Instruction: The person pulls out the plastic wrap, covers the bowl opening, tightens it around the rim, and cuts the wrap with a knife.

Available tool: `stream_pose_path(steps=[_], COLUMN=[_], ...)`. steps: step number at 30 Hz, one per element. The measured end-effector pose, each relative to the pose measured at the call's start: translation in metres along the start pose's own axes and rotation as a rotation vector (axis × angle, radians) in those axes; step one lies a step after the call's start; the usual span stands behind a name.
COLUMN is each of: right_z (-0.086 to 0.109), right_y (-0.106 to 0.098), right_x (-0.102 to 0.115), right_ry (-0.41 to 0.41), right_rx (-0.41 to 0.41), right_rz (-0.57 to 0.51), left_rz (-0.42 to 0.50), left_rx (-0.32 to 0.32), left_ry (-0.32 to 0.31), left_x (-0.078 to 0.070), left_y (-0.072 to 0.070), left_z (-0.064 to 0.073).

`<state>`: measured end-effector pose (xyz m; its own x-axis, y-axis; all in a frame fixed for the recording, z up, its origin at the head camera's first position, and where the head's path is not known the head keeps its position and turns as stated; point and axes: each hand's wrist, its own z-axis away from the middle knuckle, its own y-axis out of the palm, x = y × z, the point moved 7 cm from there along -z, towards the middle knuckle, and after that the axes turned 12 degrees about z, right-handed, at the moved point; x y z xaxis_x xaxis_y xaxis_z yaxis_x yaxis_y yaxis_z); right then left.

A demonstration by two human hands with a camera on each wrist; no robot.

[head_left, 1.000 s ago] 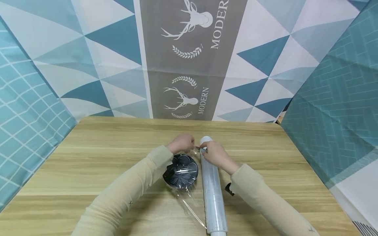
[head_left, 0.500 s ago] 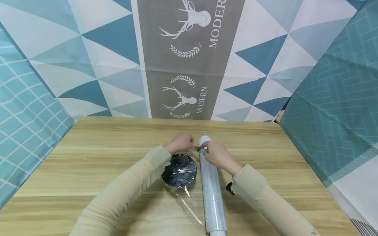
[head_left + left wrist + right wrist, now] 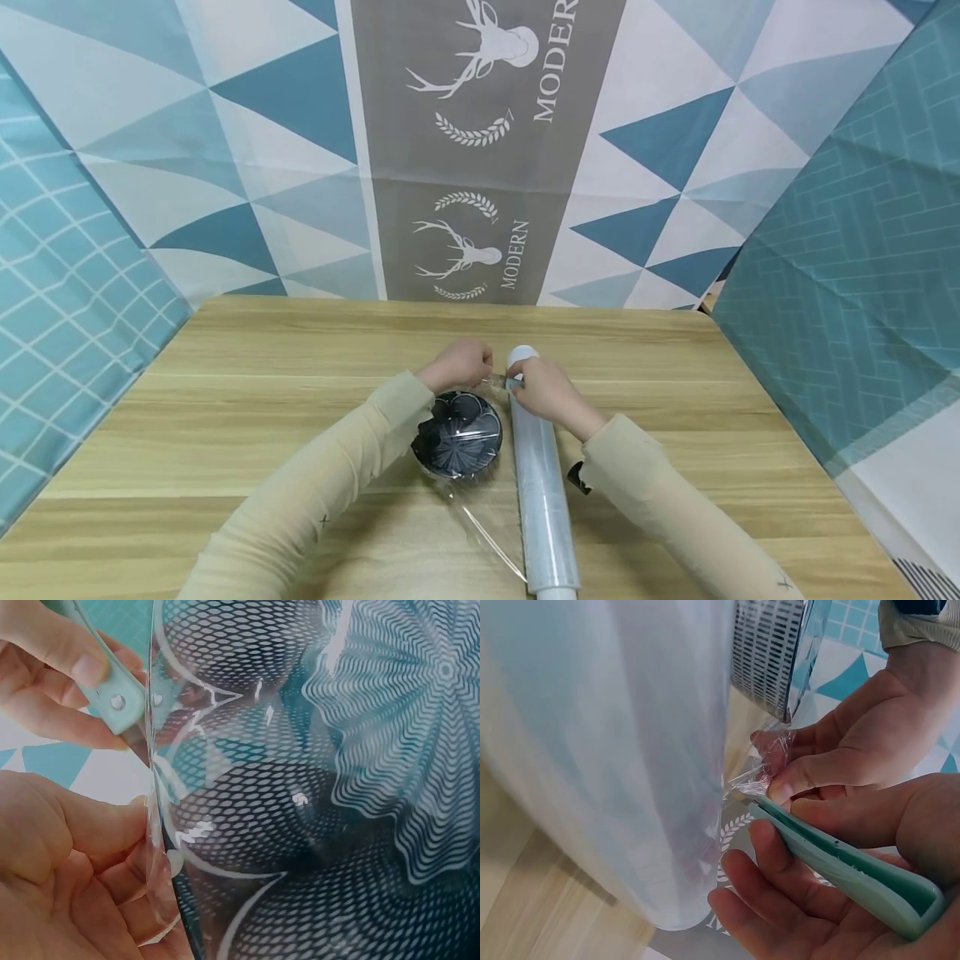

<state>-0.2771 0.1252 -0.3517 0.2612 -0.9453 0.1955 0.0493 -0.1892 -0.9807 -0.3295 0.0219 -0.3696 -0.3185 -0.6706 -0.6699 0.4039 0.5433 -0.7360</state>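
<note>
A dark round bowl (image 3: 459, 442) with a flower-like pattern stands on the table under clear cling film (image 3: 483, 525). To its right lies a long roll of cling film (image 3: 543, 500). My left hand (image 3: 465, 362) pinches the film's edge just beyond the bowl, bunching it between thumb and fingers. Across from it, at the far end of the roll, my right hand (image 3: 551, 390) holds a folding knife (image 3: 840, 870) with a mint-green slotted handle. In the right wrist view the short visible part of the blade touches the bunched film (image 3: 754, 776) beside the left thumb.
The wooden table (image 3: 300, 350) has bare surface left of the bowl and right of the roll. A patterned cloth (image 3: 465, 150) hangs behind the far edge, with blue tiled-pattern sheets on both sides. A small dark object (image 3: 578, 477) shows by the right cuff.
Both hands stay almost where they were, the left still pinching the film. Slight shifts of the right hand and knife show at the film; the bowl and roll keep their places.
</note>
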Motion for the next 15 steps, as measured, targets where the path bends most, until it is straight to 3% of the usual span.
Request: stream_pose_path(steps=[6, 15], right_z=[0.009, 0.022], right_y=[-0.003, 0.000], right_x=[-0.002, -0.005], right_ry=[0.016, -0.044], right_rx=[0.031, 0.050], right_rz=[-0.024, -0.007], left_rz=[0.012, -0.008], left_rx=[-0.009, -0.022], left_ry=[-0.006, 0.001], left_x=[0.000, 0.001], left_y=[-0.001, -0.001], left_z=[0.001, 0.000])
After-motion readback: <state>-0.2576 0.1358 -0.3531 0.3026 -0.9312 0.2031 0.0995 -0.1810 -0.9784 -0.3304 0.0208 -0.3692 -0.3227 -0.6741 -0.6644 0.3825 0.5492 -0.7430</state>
